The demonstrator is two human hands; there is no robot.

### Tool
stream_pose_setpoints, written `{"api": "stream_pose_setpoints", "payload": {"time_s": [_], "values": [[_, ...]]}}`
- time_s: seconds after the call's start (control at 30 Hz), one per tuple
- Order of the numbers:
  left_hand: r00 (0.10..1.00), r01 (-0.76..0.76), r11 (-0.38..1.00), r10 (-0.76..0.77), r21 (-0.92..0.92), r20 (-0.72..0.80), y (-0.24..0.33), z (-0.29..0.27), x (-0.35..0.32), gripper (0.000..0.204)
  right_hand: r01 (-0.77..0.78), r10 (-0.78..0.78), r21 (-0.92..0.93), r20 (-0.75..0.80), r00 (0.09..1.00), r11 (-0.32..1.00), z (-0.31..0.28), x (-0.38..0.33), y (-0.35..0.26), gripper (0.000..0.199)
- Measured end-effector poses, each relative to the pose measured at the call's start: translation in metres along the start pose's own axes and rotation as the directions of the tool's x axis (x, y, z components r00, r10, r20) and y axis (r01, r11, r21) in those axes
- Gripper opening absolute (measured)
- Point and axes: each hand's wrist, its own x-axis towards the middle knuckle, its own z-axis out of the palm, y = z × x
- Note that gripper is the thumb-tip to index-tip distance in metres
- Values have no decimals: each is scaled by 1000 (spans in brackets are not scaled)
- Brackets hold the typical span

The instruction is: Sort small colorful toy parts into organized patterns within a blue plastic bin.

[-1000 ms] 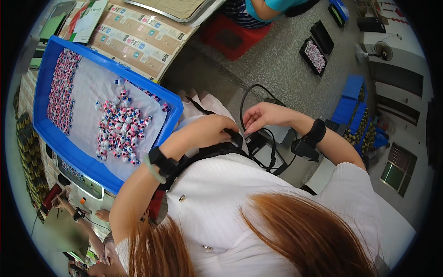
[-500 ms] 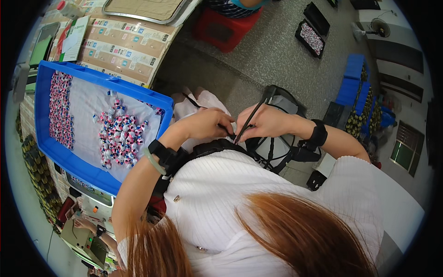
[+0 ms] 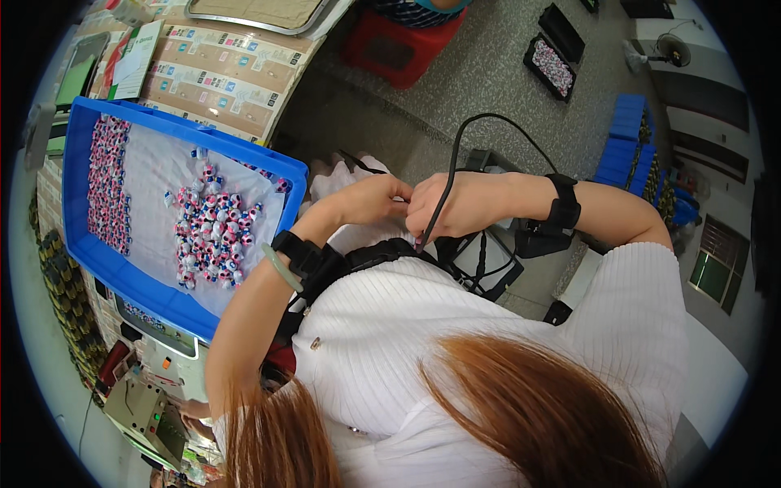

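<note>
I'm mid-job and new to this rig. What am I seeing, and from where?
There's no robot: these are a person's bare hands, seen from a head-worn fisheye camera looking down, so straight edges bend. The left hand and right hand come together in front of the waist; whatever their fingertips hold is hidden. A black cable crosses in front of the right hand. At the picture's left, a blue tray, lined with a white sheet, bears a pile of small pink, white and blue pieces.

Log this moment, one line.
left hand: beside right hand; black cable: crosses right hand; grips: unclear; blue tray: small pieces inside
</note>
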Motion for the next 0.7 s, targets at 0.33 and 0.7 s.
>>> {"api": "stream_pose_setpoints", "payload": {"time_s": [0.33,0.7], "values": [[999,38,998,-39,-45,-24,3,-2,-9,20,199,-207,-182,-29,978,963,-4,10,-11,12],[997,73,993,-72,-94,13,11,-2,-17,21,176,-175,-150,22,984,973,-2,12,-12,8]]}}
